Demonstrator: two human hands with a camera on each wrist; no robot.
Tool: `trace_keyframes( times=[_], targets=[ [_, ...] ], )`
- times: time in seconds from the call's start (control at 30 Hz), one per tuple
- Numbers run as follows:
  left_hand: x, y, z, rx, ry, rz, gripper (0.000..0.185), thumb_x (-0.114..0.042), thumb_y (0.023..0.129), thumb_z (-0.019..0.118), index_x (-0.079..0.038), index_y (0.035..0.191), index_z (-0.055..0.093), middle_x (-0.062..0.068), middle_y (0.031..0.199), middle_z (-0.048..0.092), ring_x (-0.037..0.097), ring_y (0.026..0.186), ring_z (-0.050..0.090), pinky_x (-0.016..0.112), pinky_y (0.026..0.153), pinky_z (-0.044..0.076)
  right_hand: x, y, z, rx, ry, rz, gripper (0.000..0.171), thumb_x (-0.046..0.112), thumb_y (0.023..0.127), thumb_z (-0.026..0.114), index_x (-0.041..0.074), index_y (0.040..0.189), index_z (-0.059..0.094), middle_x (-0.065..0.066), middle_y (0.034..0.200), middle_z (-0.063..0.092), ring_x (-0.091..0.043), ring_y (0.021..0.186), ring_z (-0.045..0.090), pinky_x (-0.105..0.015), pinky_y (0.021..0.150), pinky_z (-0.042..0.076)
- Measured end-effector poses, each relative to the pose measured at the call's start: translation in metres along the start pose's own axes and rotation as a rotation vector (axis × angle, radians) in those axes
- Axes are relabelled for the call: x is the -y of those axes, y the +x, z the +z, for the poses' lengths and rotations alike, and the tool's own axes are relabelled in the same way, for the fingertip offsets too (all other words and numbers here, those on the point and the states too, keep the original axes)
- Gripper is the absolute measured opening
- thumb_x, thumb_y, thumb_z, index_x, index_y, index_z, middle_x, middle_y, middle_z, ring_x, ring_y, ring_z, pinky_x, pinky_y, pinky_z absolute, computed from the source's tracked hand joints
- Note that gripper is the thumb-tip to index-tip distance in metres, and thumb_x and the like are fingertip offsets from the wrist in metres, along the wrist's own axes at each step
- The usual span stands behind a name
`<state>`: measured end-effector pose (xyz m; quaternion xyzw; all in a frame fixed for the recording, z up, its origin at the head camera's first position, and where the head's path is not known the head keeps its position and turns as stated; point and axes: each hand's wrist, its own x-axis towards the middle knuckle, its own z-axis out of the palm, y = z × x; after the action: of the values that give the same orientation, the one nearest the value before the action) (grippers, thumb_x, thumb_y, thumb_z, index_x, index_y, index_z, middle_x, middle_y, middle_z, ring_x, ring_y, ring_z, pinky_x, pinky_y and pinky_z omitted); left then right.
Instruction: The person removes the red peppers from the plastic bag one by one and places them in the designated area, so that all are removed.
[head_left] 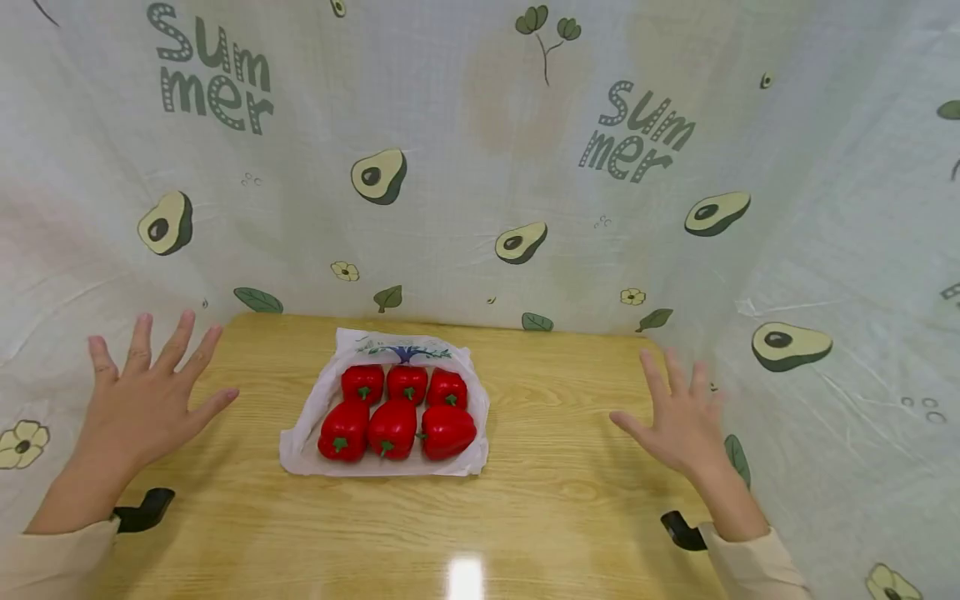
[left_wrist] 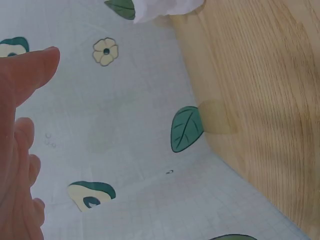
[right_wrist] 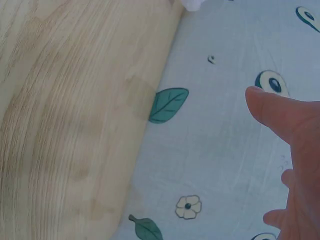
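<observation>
Several red bell peppers (head_left: 393,428) with green stems lie in two rows inside a white bag (head_left: 384,468) that bears a blue and green print at its far side. To the left of the bag, my left hand (head_left: 146,404) is raised with fingers spread, touching nothing. Over on the right, my right hand (head_left: 682,421) is held up the same way, its fingers apart and nothing in them. Each wrist view shows the thumb and some fingertips of its hand, and a small white piece of the bag at the top.
The bag rests on a light wooden table (head_left: 555,467), left of its middle. A pale cloth (head_left: 450,100) printed with avocados, leaves and "summer" hangs behind the table and along both sides. Each wrist carries a black mount (head_left: 146,510).
</observation>
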<state>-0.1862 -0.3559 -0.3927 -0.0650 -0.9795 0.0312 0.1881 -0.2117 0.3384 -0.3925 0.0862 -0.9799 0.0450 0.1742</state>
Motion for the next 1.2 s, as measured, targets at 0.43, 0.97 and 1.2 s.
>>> trace_keyframes(
  times=[0.43,0.97,1.2],
  targets=[
    [-0.011,0.005,0.003,-0.018,-0.023,0.027,0.099,-0.063,0.101,0.060,-0.029,0.172,0.000,0.010,0.178,-0.008,0.050,0.158,-0.020,0.077,0.113,-0.024,0.042,0.013,0.006,0.024,0.083,-0.035,0.105,0.061,0.094,0.073,0.021,0.172,0.014,-0.027,0.172,0.017,-0.063,0.153,0.013,-0.087,0.106,0.027],
    [-0.028,0.011,0.020,-0.040,-0.193,0.069,0.100,-0.056,0.100,0.066,-0.020,0.172,0.008,0.025,0.176,0.006,0.064,0.155,0.006,0.090,0.109,0.011,0.091,0.025,0.026,0.024,0.194,-0.108,0.102,0.059,0.094,0.075,0.017,0.170,0.023,-0.024,0.172,0.023,-0.058,0.145,0.034,-0.078,0.101,0.042],
    [-0.033,0.009,0.034,-0.031,-0.411,0.068,0.098,-0.045,0.102,0.070,-0.014,0.172,0.009,0.026,0.176,0.003,0.065,0.152,0.016,0.085,0.110,0.021,0.112,0.028,0.035,0.045,0.273,-0.122,0.100,0.053,0.092,0.079,0.018,0.170,0.026,-0.023,0.167,0.031,-0.055,0.135,0.045,-0.068,0.089,0.054]
  ],
)
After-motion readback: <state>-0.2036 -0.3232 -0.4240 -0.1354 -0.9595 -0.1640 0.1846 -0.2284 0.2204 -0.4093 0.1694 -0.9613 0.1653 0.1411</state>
